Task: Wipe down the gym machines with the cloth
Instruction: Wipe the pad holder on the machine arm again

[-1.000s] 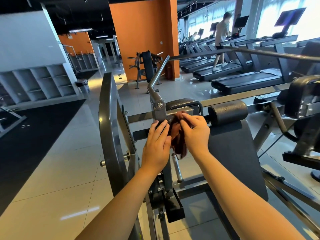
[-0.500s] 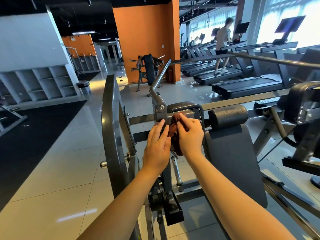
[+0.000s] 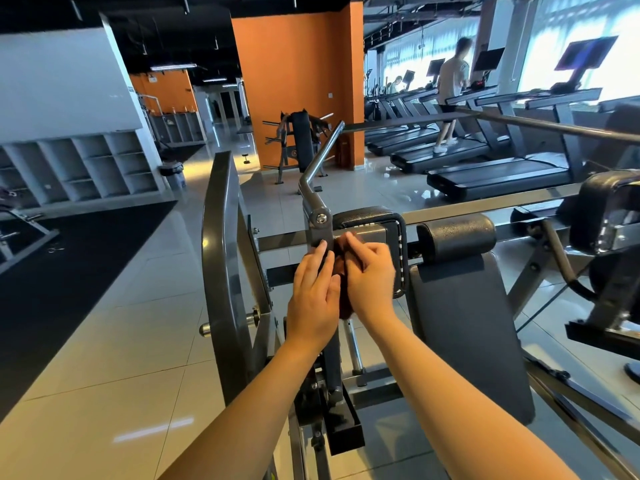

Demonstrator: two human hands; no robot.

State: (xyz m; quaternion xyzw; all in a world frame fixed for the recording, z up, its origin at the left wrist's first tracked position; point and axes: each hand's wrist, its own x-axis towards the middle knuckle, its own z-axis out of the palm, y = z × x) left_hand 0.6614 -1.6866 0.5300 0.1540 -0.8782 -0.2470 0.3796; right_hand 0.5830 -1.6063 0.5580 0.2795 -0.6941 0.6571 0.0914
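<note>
A dark brown cloth (image 3: 342,265) is bunched between my two hands, pressed against the grey upright post (image 3: 320,233) of a gym machine. My right hand (image 3: 370,276) grips the cloth with its fingers curled over it. My left hand (image 3: 313,296) lies flat against the post and the cloth's left side, fingers pointing up. Most of the cloth is hidden by the hands. Behind them sits a black arm pad (image 3: 372,220), and a chrome handle bar (image 3: 320,161) rises from the post.
A curved grey frame plate (image 3: 221,265) stands left of my hands. A black back pad (image 3: 464,323) and roll pad (image 3: 455,233) are to the right. Treadmills (image 3: 498,174) line the far right, with a person (image 3: 450,91) walking on one. White shelving (image 3: 79,168) stands at the left.
Both hands have slid up the post with the cloth, and closer together, so that less of the cloth shows now.
</note>
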